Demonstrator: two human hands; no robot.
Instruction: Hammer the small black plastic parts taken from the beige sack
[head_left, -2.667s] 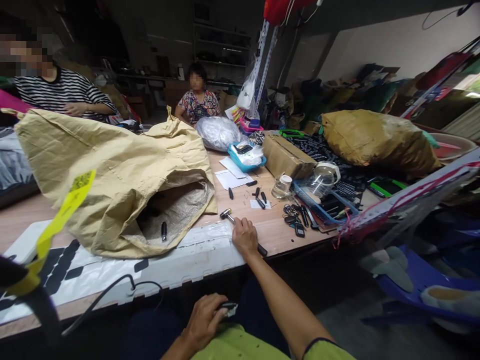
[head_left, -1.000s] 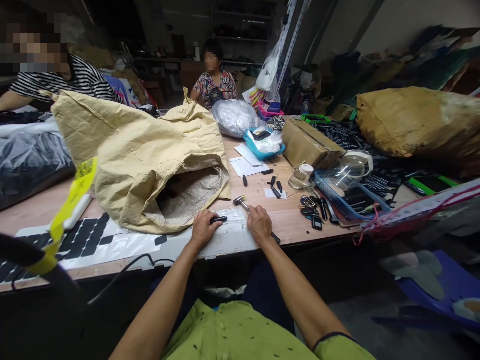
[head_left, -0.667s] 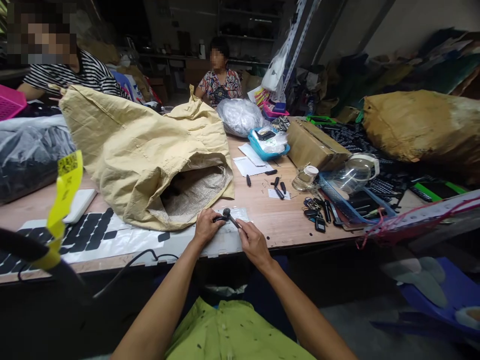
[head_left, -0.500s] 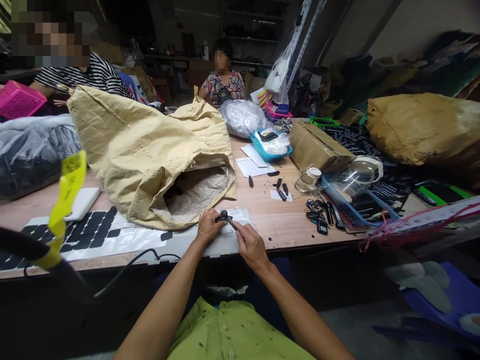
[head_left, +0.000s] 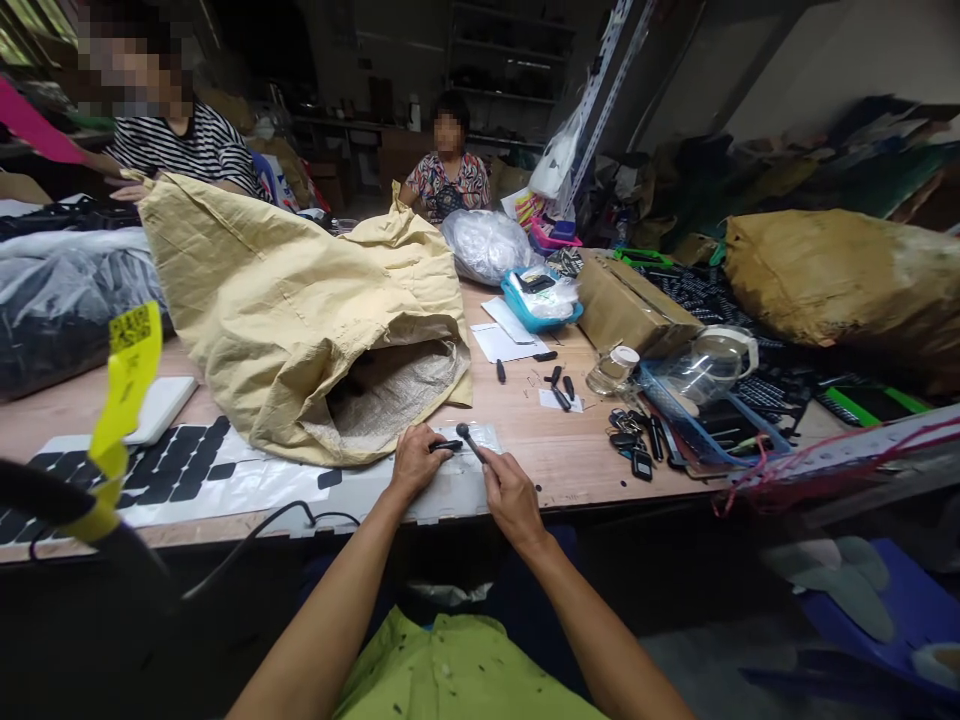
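My left hand rests at the table's front, its fingers closed on a small slim black piece. What that piece is I cannot make out. My right hand grips a dark stick-like tool with a rounded head. The tool's head points up and left, a little apart from the black piece. Beneath both hands lies a pale board with clear plastic on it. Just behind the left hand gapes the mouth of a large cream cloth bag.
Flat black pieces lie in rows on white sheeting at left. To the right are several black cases, a bunch of keys, a lidded jar, a blue basket and a cardboard box. Two people sit across the table.
The tool's rounded head has moved off the black piece, slightly right. At far left, a person's pink basket has been raised and partly leaves the view.
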